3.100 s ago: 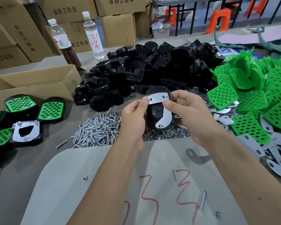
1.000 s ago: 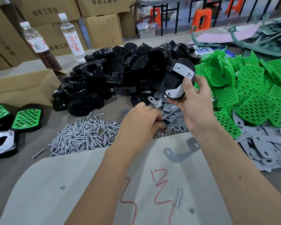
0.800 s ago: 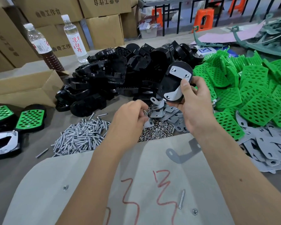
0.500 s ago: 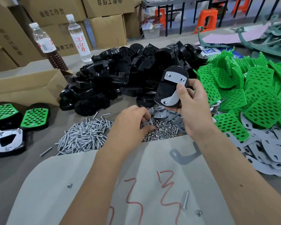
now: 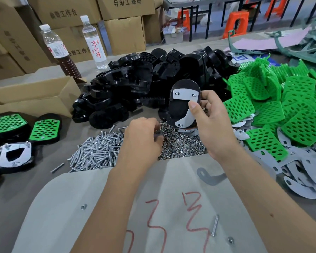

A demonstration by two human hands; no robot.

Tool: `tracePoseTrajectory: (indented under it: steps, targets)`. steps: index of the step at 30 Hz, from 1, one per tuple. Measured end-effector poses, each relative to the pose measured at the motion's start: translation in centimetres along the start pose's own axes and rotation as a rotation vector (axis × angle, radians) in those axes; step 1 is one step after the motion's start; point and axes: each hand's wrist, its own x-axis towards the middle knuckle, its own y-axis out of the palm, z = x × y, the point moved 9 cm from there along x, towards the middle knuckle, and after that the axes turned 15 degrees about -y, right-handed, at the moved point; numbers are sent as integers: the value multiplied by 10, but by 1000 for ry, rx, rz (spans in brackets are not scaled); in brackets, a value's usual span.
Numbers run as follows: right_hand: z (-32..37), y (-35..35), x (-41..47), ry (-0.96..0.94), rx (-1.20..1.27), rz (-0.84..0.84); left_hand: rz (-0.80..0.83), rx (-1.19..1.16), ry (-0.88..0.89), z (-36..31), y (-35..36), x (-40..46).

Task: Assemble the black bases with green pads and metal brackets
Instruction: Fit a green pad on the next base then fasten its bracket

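My right hand [image 5: 213, 125] grips a black base [image 5: 178, 110] upright above the table, thumb pressing on the metal bracket [image 5: 185, 94] that lies on the base's face. My left hand [image 5: 140, 136] is over the pile of nuts [image 5: 181, 145], fingers curled, pinching a small grey metal piece that is blurred. A heap of black bases [image 5: 135, 84] lies behind, green perforated pads [image 5: 281, 106] are piled at the right, and loose grey brackets [image 5: 308, 170] lie at the right front.
A pile of screws [image 5: 97, 152] lies left of the nuts. Assembled bases with green pads [image 5: 44, 128] sit at the far left beside an open cardboard box [image 5: 35, 95]. Two bottles [image 5: 58, 50] [image 5: 95, 44] stand behind. A grey sheet [image 5: 135, 207] with red marks covers the front.
My right hand has brought the base with its bracket lower and turned it more upright. My left hand has stayed at the nut pile, picking with its fingertips.
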Motion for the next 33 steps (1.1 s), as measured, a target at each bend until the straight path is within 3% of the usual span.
tracePoseTrajectory:
  steps: [7, 11, 13, 18, 24, 29, 33]
  targets:
    - [-5, 1, -1, 2, -40, 40, -231, -492, -261, 38, -39, 5]
    - [-4, 0, -2, -10, -82, 51, -31, -1032, -481, 59, -16, 8]
    - [-2, 0, -2, -21, -114, 54, 39, -1193, -540, 62, -6, 8]
    - [0, 0, -4, -20, -148, 72, 42, -1158, -489, 60, -8, 8]
    - [5, 7, -5, -54, -157, 140, 234, -1461, -366, 34, -8, 7]
    - [12, 16, -8, -81, -176, 188, 145, -1231, -314, 26, -7, 3]
    - [13, 22, -10, -94, -147, 232, 114, -1191, -245, 25, -10, 5]
